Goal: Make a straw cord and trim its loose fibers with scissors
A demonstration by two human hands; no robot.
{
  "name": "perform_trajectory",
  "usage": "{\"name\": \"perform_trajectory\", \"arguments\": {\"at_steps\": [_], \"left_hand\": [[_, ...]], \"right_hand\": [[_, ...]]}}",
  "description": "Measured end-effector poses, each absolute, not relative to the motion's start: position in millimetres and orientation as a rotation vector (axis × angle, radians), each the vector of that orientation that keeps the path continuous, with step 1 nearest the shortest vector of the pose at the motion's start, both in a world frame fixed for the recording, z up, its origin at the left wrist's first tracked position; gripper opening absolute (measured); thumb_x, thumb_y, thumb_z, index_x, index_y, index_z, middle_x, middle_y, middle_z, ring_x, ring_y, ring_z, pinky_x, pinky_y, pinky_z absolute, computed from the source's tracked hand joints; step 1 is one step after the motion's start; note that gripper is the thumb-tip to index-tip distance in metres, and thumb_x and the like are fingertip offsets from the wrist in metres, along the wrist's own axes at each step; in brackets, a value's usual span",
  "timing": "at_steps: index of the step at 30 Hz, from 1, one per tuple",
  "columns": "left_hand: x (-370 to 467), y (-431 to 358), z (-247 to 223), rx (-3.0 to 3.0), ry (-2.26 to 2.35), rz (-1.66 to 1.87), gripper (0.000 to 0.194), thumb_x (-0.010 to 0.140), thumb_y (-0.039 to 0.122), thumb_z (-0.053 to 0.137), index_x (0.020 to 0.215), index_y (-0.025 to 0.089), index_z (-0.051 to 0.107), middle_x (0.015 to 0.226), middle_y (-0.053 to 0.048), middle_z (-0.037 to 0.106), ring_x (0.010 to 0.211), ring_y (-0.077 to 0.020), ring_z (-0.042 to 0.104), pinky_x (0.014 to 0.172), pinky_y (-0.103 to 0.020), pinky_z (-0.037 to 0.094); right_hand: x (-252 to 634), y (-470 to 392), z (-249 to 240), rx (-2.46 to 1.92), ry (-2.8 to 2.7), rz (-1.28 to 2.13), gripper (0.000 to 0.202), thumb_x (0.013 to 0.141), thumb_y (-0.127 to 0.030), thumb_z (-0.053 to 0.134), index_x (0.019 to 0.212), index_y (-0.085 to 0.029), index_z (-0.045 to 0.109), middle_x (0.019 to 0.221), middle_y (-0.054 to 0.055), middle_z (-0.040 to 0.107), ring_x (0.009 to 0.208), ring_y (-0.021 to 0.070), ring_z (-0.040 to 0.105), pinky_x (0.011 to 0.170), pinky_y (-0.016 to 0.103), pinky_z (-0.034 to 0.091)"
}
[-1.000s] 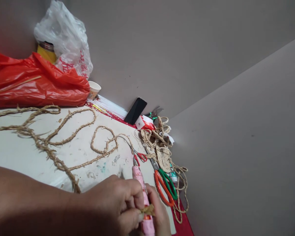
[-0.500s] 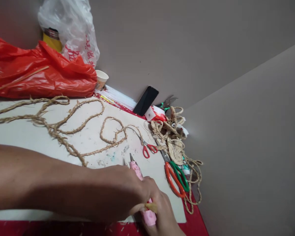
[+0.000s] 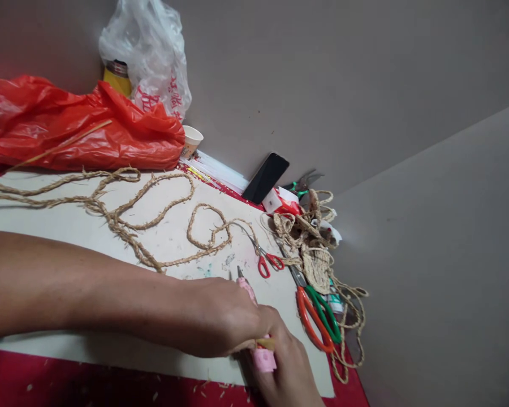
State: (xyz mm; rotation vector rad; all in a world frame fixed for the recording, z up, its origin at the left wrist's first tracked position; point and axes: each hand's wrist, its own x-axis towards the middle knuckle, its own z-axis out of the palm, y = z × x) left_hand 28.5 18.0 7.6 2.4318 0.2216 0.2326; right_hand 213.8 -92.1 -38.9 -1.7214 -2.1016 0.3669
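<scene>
My left hand (image 3: 233, 314) reaches across from the left, back up, with its fingers curled out of sight. It meets my right hand (image 3: 286, 350), which comes from the lower edge and is closed round a pink tool (image 3: 263, 360) with a pointed metal tip. A thin metal point shows just left of that tip. Between the hands a short tan strip (image 3: 265, 342) crosses the pink tool. What my left fingers hold is hidden. Beyond the hands, braided straw rope (image 3: 129, 237) lies in loops on a white board (image 3: 186, 362).
Small red scissors (image 3: 263, 265) and large orange-and-green scissors (image 3: 314, 319) lie right of the hands, beside a heap of braided rope (image 3: 316, 268). A black phone (image 3: 266, 177), paper cup (image 3: 192, 141), red bag (image 3: 85, 133) and clear bag (image 3: 146, 53) stand along the wall.
The view has shifted, so the board and its things sit further right in the picture. Less of the pink tool shows between my hands. Both hands stay together round it.
</scene>
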Motion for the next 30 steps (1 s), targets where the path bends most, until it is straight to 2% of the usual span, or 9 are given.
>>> {"name": "perform_trajectory", "arguments": {"at_steps": [3,6,10,14,19,22,26,30], "left_hand": [[30,16,4,2.255,0.352,0.335,0.005,0.084,0.022,0.048,0.083,0.019,0.052,0.059,0.002,0.05,0.049,-0.0119,0.04,0.047,-0.023,0.025],[33,13,3,1.907,0.454,0.427,0.012,0.082,0.024,0.047,0.072,0.019,0.044,0.058,0.004,0.046,0.05,-0.0093,0.039,0.048,-0.02,0.028],[38,9,2,1.515,0.534,0.401,0.014,0.076,0.022,0.053,0.072,0.021,0.039,0.054,0.008,0.039,0.048,-0.0078,0.034,0.043,-0.018,0.026],[41,7,-3,1.282,0.562,0.297,0.018,0.069,0.022,0.06,0.075,0.02,0.043,0.05,0.011,0.035,0.044,-0.0064,0.03,0.04,-0.018,0.022],[40,10,-4,1.361,0.541,0.22,0.027,0.068,0.036,0.067,0.063,0.016,0.05,0.05,0.007,0.042,0.048,-0.0062,0.034,0.044,-0.018,0.025],[37,14,0,1.626,0.527,0.253,0.026,0.071,0.035,0.066,0.059,0.014,0.056,0.05,0.006,0.045,0.049,-0.0054,0.036,0.045,-0.016,0.025],[33,19,2,1.983,0.422,0.327,0.016,0.076,0.034,0.066,0.072,0.019,0.069,0.06,0.003,0.063,0.05,-0.0053,0.045,0.048,-0.015,0.029],[32,21,4,2.275,0.336,0.305,0.015,0.075,0.036,0.068,0.073,0.021,0.07,0.062,0.0,0.067,0.048,-0.0081,0.049,0.047,-0.017,0.03]], "right_hand": [[209,-91,-35,-1.769,-1.938,0.349,0.022,0.089,-0.035,0.04,0.104,-0.02,0.048,0.078,0.003,0.063,0.061,0.0178,0.062,0.054,0.026,0.047],[211,-90,-30,-1.759,-1.87,0.306,0.028,0.087,-0.033,0.046,0.112,-0.02,0.047,0.088,0.005,0.064,0.069,0.0175,0.062,0.058,0.026,0.049],[221,-89,-27,-1.709,-1.875,0.096,0.019,0.083,-0.026,0.053,0.101,-0.021,0.05,0.083,0.004,0.06,0.067,0.0171,0.059,0.054,0.024,0.046],[226,-89,-27,-1.63,-1.912,-0.005,0.009,0.083,-0.023,0.052,0.092,-0.022,0.049,0.078,0.003,0.056,0.066,0.0178,0.055,0.052,0.026,0.042],[225,-90,-27,-1.587,-1.988,0.068,0.014,0.081,-0.023,0.053,0.095,-0.021,0.048,0.077,0.002,0.053,0.061,0.0158,0.052,0.051,0.026,0.041],[223,-92,-27,-1.609,-1.996,0.135,0.012,0.082,-0.024,0.055,0.092,-0.02,0.049,0.074,0.001,0.051,0.06,0.015,0.05,0.05,0.025,0.039],[220,-94,-29,-1.581,-2.016,0.209,0.008,0.083,-0.024,0.054,0.088,-0.02,0.049,0.073,0.001,0.05,0.06,0.0151,0.05,0.05,0.026,0.038],[218,-95,-33,-1.573,-2.113,0.183,0.009,0.083,-0.023,0.05,0.092,-0.021,0.049,0.074,0.002,0.05,0.062,0.0167,0.051,0.05,0.027,0.038]]}}
